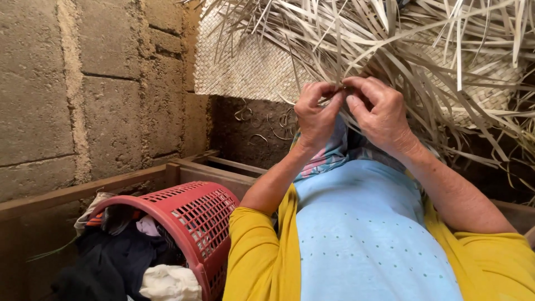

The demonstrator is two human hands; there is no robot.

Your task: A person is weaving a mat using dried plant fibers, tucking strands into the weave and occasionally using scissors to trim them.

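Block wall behind, left hand (315,114) and right hand (379,111) pinching palm strips (340,83), woven mat (245,67)

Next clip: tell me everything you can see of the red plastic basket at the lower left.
The red plastic basket is a round laundry-style tub with a thick rolled rim and walls of small square lattice openings. It lies tipped, its mouth facing lower left. Clothes fill it: dark garments, a white piece, bits of lilac and orange. It sits beside a wooden frame along the block wall, next to the person's yellow sleeve; whether they touch is unclear. Neither hand touches it.
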